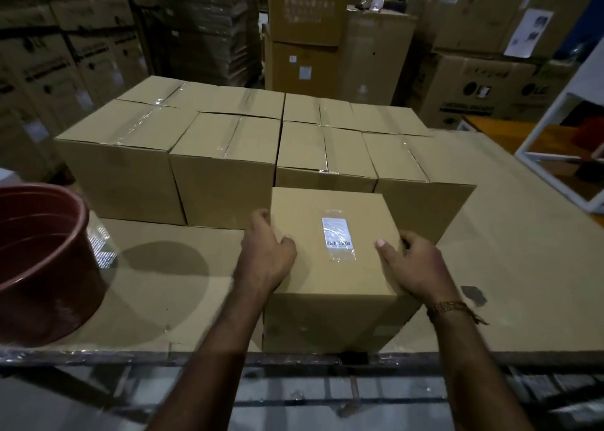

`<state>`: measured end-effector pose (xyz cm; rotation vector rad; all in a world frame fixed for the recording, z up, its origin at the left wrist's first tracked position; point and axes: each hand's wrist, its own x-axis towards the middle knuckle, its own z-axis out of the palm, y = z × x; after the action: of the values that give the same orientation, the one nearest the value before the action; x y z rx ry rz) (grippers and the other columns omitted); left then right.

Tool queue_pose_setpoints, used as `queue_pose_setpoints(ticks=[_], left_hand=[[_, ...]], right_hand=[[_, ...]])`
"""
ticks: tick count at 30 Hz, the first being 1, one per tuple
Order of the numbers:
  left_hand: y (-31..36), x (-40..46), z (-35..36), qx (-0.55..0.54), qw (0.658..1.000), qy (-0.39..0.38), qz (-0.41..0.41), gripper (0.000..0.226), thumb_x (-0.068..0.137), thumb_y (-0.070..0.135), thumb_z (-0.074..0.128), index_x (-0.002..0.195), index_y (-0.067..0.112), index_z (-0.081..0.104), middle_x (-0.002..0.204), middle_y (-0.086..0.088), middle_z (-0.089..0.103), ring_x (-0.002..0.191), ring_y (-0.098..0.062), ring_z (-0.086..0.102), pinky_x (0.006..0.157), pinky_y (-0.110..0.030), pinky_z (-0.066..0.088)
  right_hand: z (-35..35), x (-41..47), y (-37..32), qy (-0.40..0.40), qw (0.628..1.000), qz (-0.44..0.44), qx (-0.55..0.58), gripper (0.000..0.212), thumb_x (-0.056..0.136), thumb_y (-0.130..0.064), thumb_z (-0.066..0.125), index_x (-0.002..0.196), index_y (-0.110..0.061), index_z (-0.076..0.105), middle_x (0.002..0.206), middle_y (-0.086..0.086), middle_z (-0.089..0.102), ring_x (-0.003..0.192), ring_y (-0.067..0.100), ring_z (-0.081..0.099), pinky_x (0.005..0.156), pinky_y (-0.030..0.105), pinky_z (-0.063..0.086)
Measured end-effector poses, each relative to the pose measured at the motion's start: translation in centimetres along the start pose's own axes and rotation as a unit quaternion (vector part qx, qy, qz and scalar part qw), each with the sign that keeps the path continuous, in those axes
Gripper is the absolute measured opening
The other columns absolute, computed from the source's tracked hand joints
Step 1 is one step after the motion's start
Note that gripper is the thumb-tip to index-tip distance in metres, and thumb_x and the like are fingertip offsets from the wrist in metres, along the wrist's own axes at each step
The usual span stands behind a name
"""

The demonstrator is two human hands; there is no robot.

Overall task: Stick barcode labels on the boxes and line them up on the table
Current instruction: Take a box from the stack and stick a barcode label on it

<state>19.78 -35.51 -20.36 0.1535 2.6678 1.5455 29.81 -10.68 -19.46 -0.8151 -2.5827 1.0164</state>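
Observation:
A plain cardboard box stands at the near edge of the cardboard-covered table. On its top face sits a white barcode label under clear tape. My left hand grips the box's left top edge, thumb on top. My right hand clasps the right top edge, thumb on top, a bracelet on that wrist. Behind it, several taped boxes stand packed in two rows, their tops bare of labels.
A dark red plastic tub stands at the table's left front. A strip of printed labels lies beside it. A white frame stands at the right. Stacked cartons fill the background. A dark tape patch marks the table at right.

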Motion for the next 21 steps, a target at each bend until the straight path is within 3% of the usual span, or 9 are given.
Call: queue_pose_setpoints(ticks=[3, 5, 7, 9, 11, 14, 21], left_hand=[[1.0, 0.1, 0.8, 0.063, 0.992, 0.000, 0.108, 0.068, 0.091, 0.029, 0.064, 0.153, 0.028, 0.037, 0.163, 0.002, 0.034, 0.143, -0.023, 0.044, 0.115, -0.055, 0.043], [1.6, 0.1, 1.4, 0.099, 0.985, -0.042, 0.134, 0.070, 0.096, 0.047, 0.061, 0.159, 0.033, 0.033, 0.173, 0.008, 0.019, 0.155, -0.021, 0.030, 0.122, -0.057, 0.034], [1.7, 0.2, 1.8, 0.174, 0.972, -0.079, 0.139, 0.083, 0.097, 0.066, 0.055, 0.165, 0.031, 0.024, 0.176, 0.007, 0.009, 0.162, -0.016, 0.009, 0.126, -0.055, 0.024], [1.7, 0.2, 1.8, 0.233, 0.957, -0.101, 0.142, 0.095, 0.093, 0.078, 0.049, 0.168, 0.028, 0.018, 0.177, 0.006, 0.001, 0.162, -0.013, -0.004, 0.127, -0.054, 0.020], [1.7, 0.1, 1.7, 0.257, 0.949, -0.113, 0.141, 0.102, 0.091, 0.083, 0.047, 0.169, 0.028, 0.013, 0.177, 0.006, -0.005, 0.162, -0.012, -0.009, 0.127, -0.054, 0.019], [1.6, 0.1, 1.8, 0.290, 0.938, -0.118, 0.146, 0.108, 0.088, 0.086, 0.046, 0.169, 0.027, 0.008, 0.177, 0.005, -0.008, 0.162, -0.014, -0.011, 0.128, -0.054, 0.022], [1.8, -0.2, 1.7, 0.315, 0.930, -0.121, 0.145, 0.109, 0.088, 0.088, 0.043, 0.169, 0.028, 0.004, 0.176, 0.006, -0.012, 0.162, -0.014, -0.013, 0.127, -0.055, 0.022]], right_hand=[[0.3, 0.8, -0.9, 0.076, 0.982, -0.082, -0.151, 0.055, 0.099, -0.049, 0.065, 0.140, -0.014, 0.061, 0.132, 0.010, 0.065, 0.120, 0.032, 0.057, 0.095, 0.041, 0.048], [0.6, 1.5, -2.3, 0.089, 0.980, -0.131, -0.117, 0.047, 0.099, -0.043, 0.066, 0.139, -0.018, 0.065, 0.126, 0.003, 0.067, 0.115, 0.025, 0.059, 0.088, 0.035, 0.048], [1.4, 2.4, -3.9, 0.050, 0.986, -0.155, -0.041, 0.036, 0.100, -0.036, 0.068, 0.132, -0.021, 0.070, 0.112, -0.001, 0.071, 0.099, 0.016, 0.065, 0.081, 0.031, 0.052], [2.5, 3.3, -5.0, 0.012, 0.984, -0.174, -0.031, 0.034, 0.100, -0.035, 0.068, 0.130, -0.020, 0.072, 0.107, -0.001, 0.071, 0.095, 0.016, 0.067, 0.083, 0.035, 0.058], [3.8, 4.0, -5.3, 0.003, 0.979, -0.186, -0.082, 0.032, 0.102, -0.039, 0.063, 0.127, -0.020, 0.072, 0.110, 0.001, 0.066, 0.096, 0.020, 0.066, 0.084, 0.041, 0.060], [4.9, 4.1, -5.1, 0.029, 0.967, -0.196, -0.157, 0.029, 0.103, -0.043, 0.057, 0.120, -0.025, 0.072, 0.102, -0.001, 0.059, 0.086, 0.020, 0.061, 0.073, 0.034, 0.054], [5.7, 4.1, -4.5, 0.064, 0.968, -0.212, -0.122, 0.028, 0.103, -0.042, 0.059, 0.123, -0.029, 0.075, 0.098, -0.008, 0.057, 0.081, 0.012, 0.058, 0.065, 0.026, 0.044]])
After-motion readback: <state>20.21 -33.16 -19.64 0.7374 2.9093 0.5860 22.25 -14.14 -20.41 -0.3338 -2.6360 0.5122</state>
